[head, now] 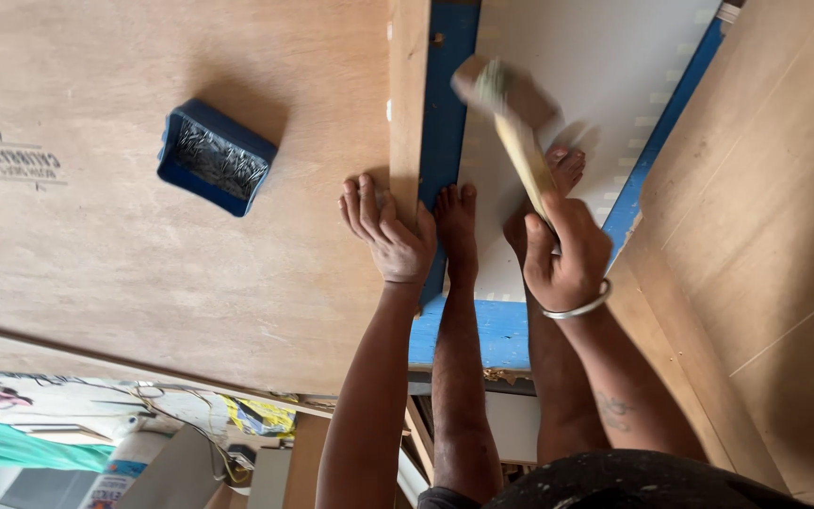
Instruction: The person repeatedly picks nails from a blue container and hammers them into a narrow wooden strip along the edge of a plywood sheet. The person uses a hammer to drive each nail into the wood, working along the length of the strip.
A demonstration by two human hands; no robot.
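Note:
My left hand point(388, 238) lies flat, fingers spread, on the edge of a large plywood sheet point(143, 245), beside an upright wooden strip point(409, 104). My right hand point(562, 259), with a metal bangle at the wrist, grips the pale wooden handle of a hammer point(520, 141). The hammer head is blurred and raised over a white panel point(605, 66) with a blue taped border. My two bare feet point(456, 231) stand on that panel between my hands.
A small blue box point(214, 155) filled with metal nails sits on the plywood to the left. More plywood sheets point(765, 207) lie on the right. Cloth, cables and clutter point(190, 424) show at the lower left.

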